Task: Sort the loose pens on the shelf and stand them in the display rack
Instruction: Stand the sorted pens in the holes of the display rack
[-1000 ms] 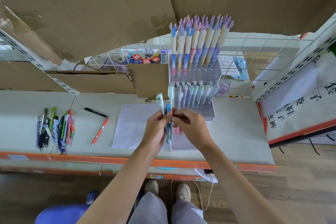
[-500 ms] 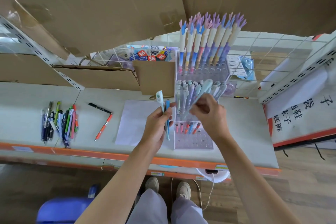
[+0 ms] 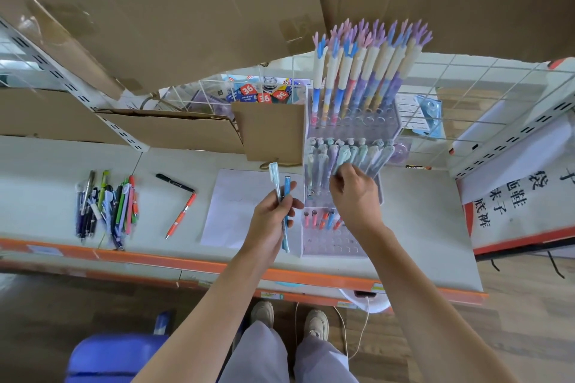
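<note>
Cardboard sheets hung over a pale grey shelf (image 3: 420, 227) with an orange front edge, and going left to right it went like this: a loose pile of pens (image 3: 105, 211) lay at the far left, then a black pen (image 3: 175, 182) and an orange pen (image 3: 181, 219) sat apart from the pile, tips nearly meeting, then a white sheet of paper (image 3: 230, 211). The left hand (image 3: 272, 221) had its fingers curled round two pens, a pale blue-capped one (image 3: 275, 179) and a brighter blue pen (image 3: 286, 214), both held roughly upright just left of the display rack (image 3: 336, 242). The right hand (image 3: 357, 193) was up at the rack's middle tier, fingertips pinched together on a mint-capped pen (image 3: 342, 158) among the pastel ones standing there. The rack's front tier only had a few pink, orange and blue pens (image 3: 323, 219) in its back holes. The top tier was packed with tall pens with finger-shaped tops (image 3: 367, 71). Red tags behind the rack read "36" (image 3: 248, 89). A white sign (image 3: 513, 183) on the right had Chinese characters, I could make out 鞋 and 子, the rest was cut off. Compared with half a second before, the right hand had dropped lower into the middle tier with that same pen, and the left hand hadn't really moved.
</note>
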